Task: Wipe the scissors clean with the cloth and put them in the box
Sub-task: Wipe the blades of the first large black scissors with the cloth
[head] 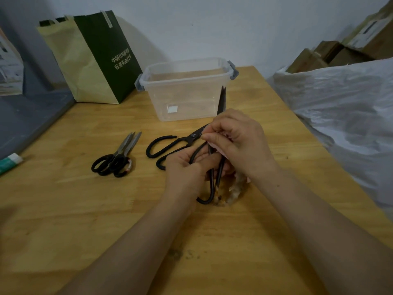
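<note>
Left hand (187, 169): nearest, clenched round the loop handles of the black iron scissors (214, 167), raised above the desk (85, 209).
Right hand (236, 137): pinching the cloth (234, 189) against the blades.
Handling: likely heavy, rigid, sharp-tipped; hold by handles.
Box (185, 88): open, just behind.

A green paper bag (100, 58) stands behind; a white plastic sack (348, 107) lies right.

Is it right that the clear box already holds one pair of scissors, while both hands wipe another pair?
Not quite. In the head view the box holds nothing. Both hands (left, right) do hold one pair of scissors with the cloth.
</note>
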`<state>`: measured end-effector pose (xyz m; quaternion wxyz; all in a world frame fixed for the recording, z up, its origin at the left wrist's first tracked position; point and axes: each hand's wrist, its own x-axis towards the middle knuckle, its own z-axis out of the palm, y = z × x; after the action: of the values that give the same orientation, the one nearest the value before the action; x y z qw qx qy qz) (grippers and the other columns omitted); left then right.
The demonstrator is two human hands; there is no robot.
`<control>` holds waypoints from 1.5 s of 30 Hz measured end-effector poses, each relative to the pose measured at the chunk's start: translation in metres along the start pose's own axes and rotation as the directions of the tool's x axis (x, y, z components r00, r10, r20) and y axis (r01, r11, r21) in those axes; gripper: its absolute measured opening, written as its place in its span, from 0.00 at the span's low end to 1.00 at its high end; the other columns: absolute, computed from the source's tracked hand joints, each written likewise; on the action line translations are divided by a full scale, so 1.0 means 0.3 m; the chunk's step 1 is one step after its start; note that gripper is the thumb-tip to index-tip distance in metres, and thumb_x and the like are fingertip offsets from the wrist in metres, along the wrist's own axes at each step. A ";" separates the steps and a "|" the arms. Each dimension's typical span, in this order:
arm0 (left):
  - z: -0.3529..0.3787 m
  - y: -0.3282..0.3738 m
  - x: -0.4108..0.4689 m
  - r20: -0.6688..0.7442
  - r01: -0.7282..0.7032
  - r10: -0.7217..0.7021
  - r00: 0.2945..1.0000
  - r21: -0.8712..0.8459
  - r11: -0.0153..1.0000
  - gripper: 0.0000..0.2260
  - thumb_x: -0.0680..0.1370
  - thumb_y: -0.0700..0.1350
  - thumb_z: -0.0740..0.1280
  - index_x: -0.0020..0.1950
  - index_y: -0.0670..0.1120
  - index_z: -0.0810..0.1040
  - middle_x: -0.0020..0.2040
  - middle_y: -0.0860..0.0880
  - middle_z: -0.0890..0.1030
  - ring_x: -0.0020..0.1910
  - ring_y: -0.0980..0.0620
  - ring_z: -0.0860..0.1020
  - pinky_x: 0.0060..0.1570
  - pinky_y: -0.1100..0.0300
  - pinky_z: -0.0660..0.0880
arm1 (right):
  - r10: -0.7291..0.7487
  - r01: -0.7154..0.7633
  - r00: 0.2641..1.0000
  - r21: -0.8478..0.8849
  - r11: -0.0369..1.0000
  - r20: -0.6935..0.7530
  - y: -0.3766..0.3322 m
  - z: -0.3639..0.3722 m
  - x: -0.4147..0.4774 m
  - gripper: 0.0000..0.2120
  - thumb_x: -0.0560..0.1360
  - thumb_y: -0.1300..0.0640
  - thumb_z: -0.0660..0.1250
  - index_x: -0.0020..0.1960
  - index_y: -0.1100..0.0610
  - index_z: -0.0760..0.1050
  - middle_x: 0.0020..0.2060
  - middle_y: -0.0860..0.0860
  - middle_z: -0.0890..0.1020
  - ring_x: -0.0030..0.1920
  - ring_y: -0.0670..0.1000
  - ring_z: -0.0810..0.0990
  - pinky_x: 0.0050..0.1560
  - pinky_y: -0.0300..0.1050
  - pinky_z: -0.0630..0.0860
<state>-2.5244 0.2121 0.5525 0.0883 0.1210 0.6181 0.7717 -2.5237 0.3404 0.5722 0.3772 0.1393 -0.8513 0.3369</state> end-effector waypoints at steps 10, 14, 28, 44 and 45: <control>-0.021 0.008 0.014 -0.024 0.030 -0.031 0.999 -0.048 0.998 0.08 0.73 0.31 0.68 0.50 0.39 0.83 0.42 0.41 0.85 0.41 0.44 0.84 0.39 0.55 0.81 | 0.117 -0.125 0.989 0.087 0.988 0.090 0.055 -0.051 -0.018 0.03 0.69 0.63 0.73 0.43 0.59 0.83 0.40 0.42 0.76 0.41 0.37 0.75 0.43 0.26 0.68; -0.022 0.010 0.017 -0.043 0.019 -0.022 0.999 -0.069 0.997 0.08 0.73 0.32 0.69 0.50 0.39 0.83 0.44 0.40 0.85 0.42 0.43 0.84 0.39 0.56 0.81 | 0.346 -0.340 0.930 0.063 0.938 -0.123 0.077 -0.080 -0.009 0.06 0.71 0.61 0.72 0.39 0.51 0.80 0.40 0.47 0.81 0.39 0.39 0.76 0.42 0.27 0.70; -0.016 -0.001 0.011 -0.001 -0.028 0.028 1.000 -0.001 1.000 0.07 0.74 0.32 0.68 0.49 0.39 0.83 0.42 0.38 0.84 0.41 0.40 0.84 0.43 0.49 0.82 | 0.280 -0.228 0.954 0.339 0.913 -0.110 0.027 0.008 -0.025 0.07 0.68 0.61 0.74 0.42 0.50 0.81 0.39 0.44 0.79 0.42 0.40 0.78 0.45 0.33 0.74; -0.016 0.007 0.007 0.011 -0.032 0.032 0.999 -0.043 0.999 0.07 0.74 0.32 0.68 0.47 0.40 0.83 0.42 0.40 0.85 0.40 0.44 0.84 0.42 0.52 0.82 | 0.677 -0.511 0.736 0.668 0.542 0.013 -0.021 0.003 -0.011 0.03 0.69 0.59 0.75 0.39 0.57 0.82 0.33 0.54 0.85 0.29 0.48 0.82 0.30 0.38 0.78; -0.013 0.006 0.008 0.012 -0.035 0.035 0.999 -0.028 0.999 0.07 0.74 0.32 0.68 0.48 0.40 0.83 0.43 0.40 0.85 0.40 0.44 0.84 0.43 0.52 0.82 | 0.688 -0.510 0.725 0.641 0.573 -0.038 -0.018 0.011 -0.005 0.04 0.69 0.58 0.75 0.38 0.55 0.81 0.32 0.52 0.85 0.31 0.47 0.83 0.32 0.38 0.78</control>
<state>-2.5278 0.2086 0.5536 0.0804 0.1355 0.6045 0.7809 -2.5219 0.3342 0.5719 0.2934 -0.1006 -0.6344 0.7080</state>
